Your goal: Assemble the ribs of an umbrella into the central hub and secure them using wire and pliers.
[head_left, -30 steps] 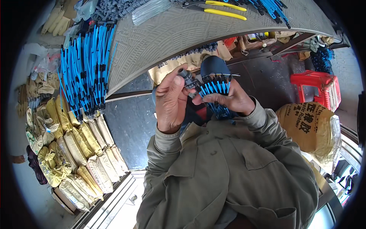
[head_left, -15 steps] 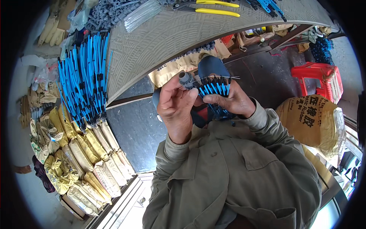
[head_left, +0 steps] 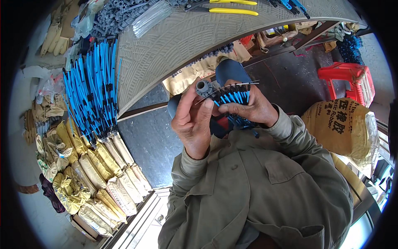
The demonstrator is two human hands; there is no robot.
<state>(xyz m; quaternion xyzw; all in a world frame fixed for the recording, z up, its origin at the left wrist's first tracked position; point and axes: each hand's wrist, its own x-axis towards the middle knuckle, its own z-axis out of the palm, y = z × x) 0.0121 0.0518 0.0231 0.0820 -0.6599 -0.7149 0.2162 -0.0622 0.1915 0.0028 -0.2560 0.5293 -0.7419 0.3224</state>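
My left hand (head_left: 193, 120) is closed, its thumb and fingertips pinching a grey plastic fitting (head_left: 203, 87) with a round open end facing up. My right hand (head_left: 255, 107) is wrapped round a bundle of blue rods with black tips (head_left: 234, 96), thumb across the near side. The fitting touches or nearly touches the left end of the bundle. A thin pale wire (head_left: 242, 84) runs along the black tips; another fine strand shows by my left thumb. The fingers under the bundle are hidden.
On the table (head_left: 166, 50) ahead are yellow-handled pliers (head_left: 234, 11), a bundle of thin clear strips (head_left: 152, 18) and a heap of grey fittings (head_left: 118, 18). Many blue rods (head_left: 93, 87) and wrapped packets (head_left: 91, 170) lie left. A red stool (head_left: 344, 79) and brown sack (head_left: 340, 128) stand right.
The grey fitting has tilted so its round opening shows more. A fine strand now shows at my left fingertips, and the wire over the bundle is more slanted.
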